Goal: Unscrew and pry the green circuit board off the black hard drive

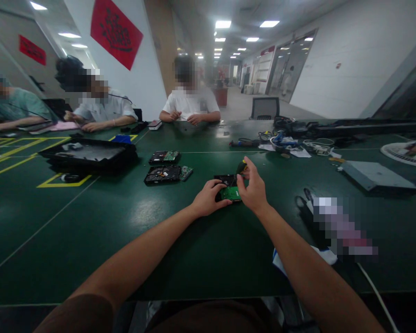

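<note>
A hard drive (231,194) with a green circuit board facing up lies on the green table in front of me. My left hand (207,199) grips it from the left, thumb along the near edge and fingers over the far side. In my right hand (253,188) is a screwdriver (241,167) with a dark and yellow handle, tilted and pointing down toward the drive. Its tip is too small to make out. Farther left lie two more hard drives, one (164,157) behind the other (162,174), with a small loose circuit board (186,173) beside the nearer one.
A black tray (90,155) stands at the left by yellow tape marks. Cables (284,139) and a grey metal box (377,175) are on the right. Nearer lies a blurred-out object (343,226) beside a white cord. Several people sit across the table, one (190,104) straight ahead.
</note>
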### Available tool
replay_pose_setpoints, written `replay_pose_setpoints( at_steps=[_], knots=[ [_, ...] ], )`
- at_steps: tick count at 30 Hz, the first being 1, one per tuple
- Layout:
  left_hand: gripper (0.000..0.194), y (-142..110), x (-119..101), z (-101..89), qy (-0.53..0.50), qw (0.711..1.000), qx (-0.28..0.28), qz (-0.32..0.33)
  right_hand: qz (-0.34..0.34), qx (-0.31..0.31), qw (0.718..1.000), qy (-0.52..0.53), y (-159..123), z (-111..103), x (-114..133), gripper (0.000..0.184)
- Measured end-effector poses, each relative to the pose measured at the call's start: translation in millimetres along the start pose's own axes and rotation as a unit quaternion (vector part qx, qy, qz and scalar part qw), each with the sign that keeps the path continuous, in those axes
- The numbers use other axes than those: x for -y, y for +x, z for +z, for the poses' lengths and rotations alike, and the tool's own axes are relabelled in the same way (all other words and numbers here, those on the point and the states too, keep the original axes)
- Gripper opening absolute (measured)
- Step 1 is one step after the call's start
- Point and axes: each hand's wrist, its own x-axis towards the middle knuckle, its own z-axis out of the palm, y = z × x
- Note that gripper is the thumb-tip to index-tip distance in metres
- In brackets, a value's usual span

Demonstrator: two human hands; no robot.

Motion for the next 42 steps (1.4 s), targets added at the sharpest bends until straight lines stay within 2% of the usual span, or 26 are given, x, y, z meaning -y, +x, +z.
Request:
replay_pose_setpoints(
  at_steps=[12,16,19,22,26,31,36,42],
  knots=[
    [0.064,0,2,1.4,0.006,1.0,0.004,-0.002,0.003,-0.014,1.0,-0.01,1,-2,3,0.063],
    [0.064,0,2,1.5,0.004,1.0,0.006,-0.003,0.024,-0.03,0.999,0.005,4,-6,9,0.051],
    [0.064,0,3,2.3,0.003,1.0,0.005,-0.008,0.079,-0.019,0.993,0.091,6,-8,13,0.038],
    [0.064,0,4,3.2,-0.003,1.0,0.001,-0.006,0.145,0.003,0.966,0.215,7,-8,15,0.033],
    [0.064,0,3,2.9,-0.001,1.0,0.001,-0.001,0.185,0.001,0.927,0.327,9,-7,13,0.037],
    [0.063,0,3,2.1,-0.005,1.0,0.005,-0.001,0.237,0.019,0.887,0.397,13,-6,9,0.045],
    [0.063,-1,4,2.7,-0.008,1.0,-0.001,-0.002,0.279,0.024,0.844,0.457,14,-8,11,0.04],
    [0.063,-1,4,1.9,-0.008,1.0,0.002,0.004,0.299,0.044,0.822,0.483,15,-11,11,0.042]
  ],
)
